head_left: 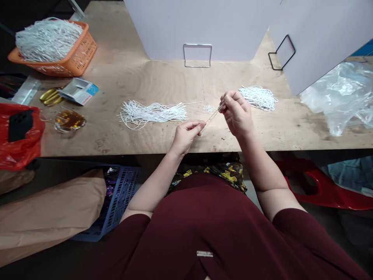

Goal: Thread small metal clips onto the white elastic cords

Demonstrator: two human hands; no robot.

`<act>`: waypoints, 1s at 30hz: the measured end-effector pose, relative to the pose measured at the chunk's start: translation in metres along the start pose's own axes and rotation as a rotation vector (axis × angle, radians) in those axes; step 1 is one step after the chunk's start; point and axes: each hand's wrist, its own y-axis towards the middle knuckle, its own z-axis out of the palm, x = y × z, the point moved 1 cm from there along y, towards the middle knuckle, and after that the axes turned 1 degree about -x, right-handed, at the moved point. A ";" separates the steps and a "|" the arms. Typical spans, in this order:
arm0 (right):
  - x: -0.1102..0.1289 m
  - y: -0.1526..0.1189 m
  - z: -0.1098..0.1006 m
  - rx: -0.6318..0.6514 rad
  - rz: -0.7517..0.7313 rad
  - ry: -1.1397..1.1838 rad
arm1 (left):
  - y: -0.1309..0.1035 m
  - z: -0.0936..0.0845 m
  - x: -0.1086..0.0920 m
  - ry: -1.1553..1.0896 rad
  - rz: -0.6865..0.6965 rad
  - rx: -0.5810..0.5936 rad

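Observation:
A thin white cord [212, 116] runs between my two hands above the table's front part. My left hand [190, 133] pinches its lower end between thumb and fingers. Higher and to the right, my right hand [235, 110] is closed on the other end. On the table, left of my hands, lies a loose bundle of white cords [154, 112]. A tiny heap of small white pieces [208, 109] sits just behind the held cord. Behind my right hand and to its right is a pile of short white cords [258, 98].
An orange basket [84, 50] of white cords stands at the back left. Nearer are a small box [78, 91], a glass of amber liquid [70, 119] and a red bag [21, 144]. White panels [201, 27] with metal bookends rise behind; clear plastic [339, 95] lies right.

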 end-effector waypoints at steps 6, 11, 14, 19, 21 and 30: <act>-0.005 0.005 -0.001 -0.024 -0.007 -0.102 | 0.005 -0.003 0.010 0.094 0.292 -0.281; -0.012 -0.015 0.005 0.019 -0.099 -0.208 | -0.002 0.013 -0.006 -0.099 -0.099 -0.032; -0.022 -0.034 0.006 0.005 -0.191 -0.319 | -0.001 0.022 -0.014 -0.313 -0.374 0.191; -0.033 -0.055 0.003 -0.020 -0.283 -0.387 | 0.005 0.023 -0.016 -0.398 -0.469 0.231; -0.030 -0.056 0.001 0.020 -0.288 -0.407 | 0.005 0.020 -0.019 -0.324 -0.430 0.210; -0.005 -0.037 0.010 0.313 -0.292 -0.355 | 0.001 0.009 -0.064 0.313 0.027 0.242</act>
